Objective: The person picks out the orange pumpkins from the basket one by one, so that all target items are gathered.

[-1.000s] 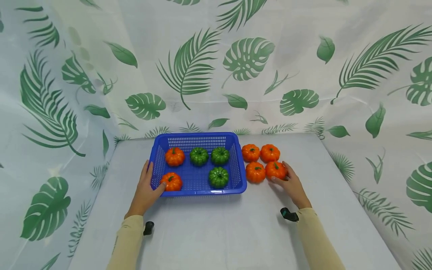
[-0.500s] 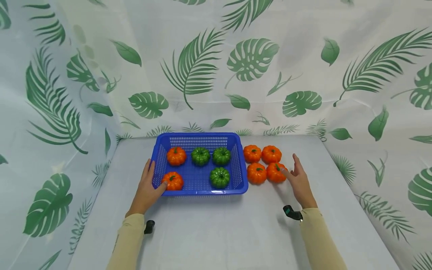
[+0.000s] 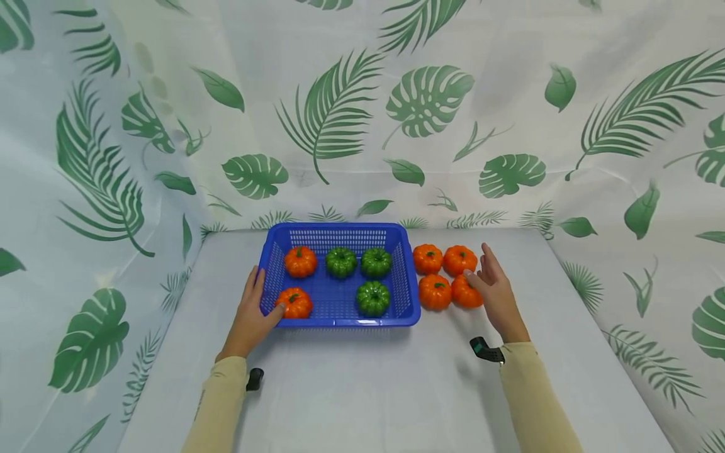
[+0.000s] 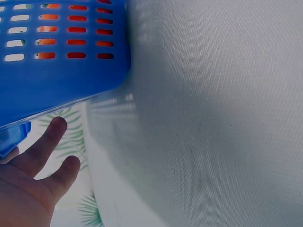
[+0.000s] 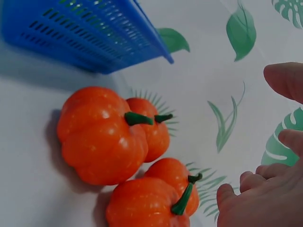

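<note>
A blue plastic basket (image 3: 340, 322) stands on the table with two orange toy pumpkins (image 3: 301, 262) and three green ones (image 3: 372, 298) inside. My left hand (image 3: 252, 324) holds its front left corner, thumb over the rim and fingers along the outer side; the left wrist view shows two fingers (image 4: 40, 151) stretched out beside the basket wall. Right of the basket sit several orange pumpkins (image 3: 435, 292) grouped close together. My right hand (image 3: 498, 302) hovers above the front right pumpkin (image 3: 466, 296), partly covering it, fingers spread and holding nothing. In the right wrist view this hand (image 5: 270, 189) is apart from the pumpkins.
The white table (image 3: 362, 390) extends in front of the basket. Behind and at both sides hangs a white sheet (image 3: 351, 126) printed with green leaves. A black wrist device (image 3: 486, 350) sits at the right cuff, another (image 3: 255, 379) at the left.
My right hand has let go of the front right pumpkin, drawn back from it, then moved forward and left above it. The left hand stays at the basket corner.
</note>
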Demonstrator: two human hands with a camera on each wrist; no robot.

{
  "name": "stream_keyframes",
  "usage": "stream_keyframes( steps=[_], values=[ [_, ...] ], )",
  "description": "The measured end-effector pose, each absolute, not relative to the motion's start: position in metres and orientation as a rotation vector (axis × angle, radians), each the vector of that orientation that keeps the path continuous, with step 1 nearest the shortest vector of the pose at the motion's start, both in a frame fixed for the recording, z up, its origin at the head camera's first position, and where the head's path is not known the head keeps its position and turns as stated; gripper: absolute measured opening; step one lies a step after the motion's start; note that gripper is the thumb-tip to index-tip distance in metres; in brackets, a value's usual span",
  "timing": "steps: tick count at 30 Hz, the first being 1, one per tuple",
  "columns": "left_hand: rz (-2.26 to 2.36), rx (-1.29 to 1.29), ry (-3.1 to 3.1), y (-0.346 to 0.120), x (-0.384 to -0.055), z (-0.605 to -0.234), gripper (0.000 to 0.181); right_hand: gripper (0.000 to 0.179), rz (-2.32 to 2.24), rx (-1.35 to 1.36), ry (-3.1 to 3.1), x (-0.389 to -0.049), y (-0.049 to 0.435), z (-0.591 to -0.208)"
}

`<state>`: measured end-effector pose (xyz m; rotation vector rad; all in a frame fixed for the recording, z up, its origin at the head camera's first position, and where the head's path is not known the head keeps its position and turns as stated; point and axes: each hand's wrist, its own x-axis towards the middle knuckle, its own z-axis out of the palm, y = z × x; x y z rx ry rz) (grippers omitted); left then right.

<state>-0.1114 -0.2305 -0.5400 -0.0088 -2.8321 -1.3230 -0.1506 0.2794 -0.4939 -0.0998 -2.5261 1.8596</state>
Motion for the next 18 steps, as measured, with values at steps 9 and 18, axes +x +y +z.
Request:
stream_keyframes(
  steps=[9,18],
  values=[
    [-1.321,-0.028,-2.829,-0.231,-0.111,-0.54,0.095,0.075,1.865,0.043,-2.624,-0.151,0.265,-0.484],
    [-1.328,-0.035,-2.822,-0.233,-0.112,-0.543,0.096,0.067,1.869,0.302,-2.685,-0.157,0.244,-0.471]
  ],
)
